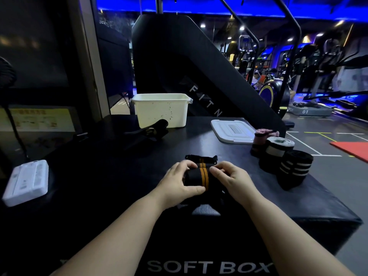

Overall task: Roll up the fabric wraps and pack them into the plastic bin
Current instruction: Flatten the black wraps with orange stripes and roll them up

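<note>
Both hands (207,181) curled, forearms extended, converging

Dim hall here, lit mostly by blue strip lighting (219,7) glowing along the ceiling, with small white spots dotted behind. The black table (119,176) swallows detail, near pure shadow on its left side. The white bin (159,114) catches soft overhead light and reads clean. Wide-angle bend curves the frame edges, and the far machines (328,62) go soft and grainy.
</note>
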